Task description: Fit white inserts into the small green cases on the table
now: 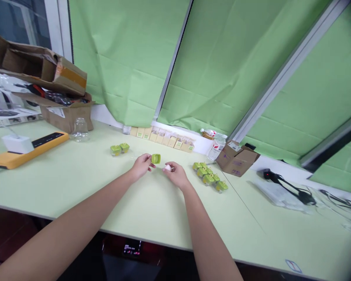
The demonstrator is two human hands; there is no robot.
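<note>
Between the fingers of my left hand (142, 166) is a small green lid (156, 159), its hollow side turned toward me. My right hand (177, 174) pinches a small whitish-pink piece (167, 168), too small to name. The two hands are close together above the table, a little apart. Left of them stand two small clear containers with green lids (119, 149). To the right, several more green-lidded containers (209, 177) are grouped in rows.
Small tan boxes (163, 137) line the back edge. A plastic bottle (215, 150) and an open cardboard box (236, 159) stand back right. An orange power strip (32, 150), a clear jar (81, 130) and larger cardboard boxes (66, 115) are at left. Cables (295, 189) lie at right.
</note>
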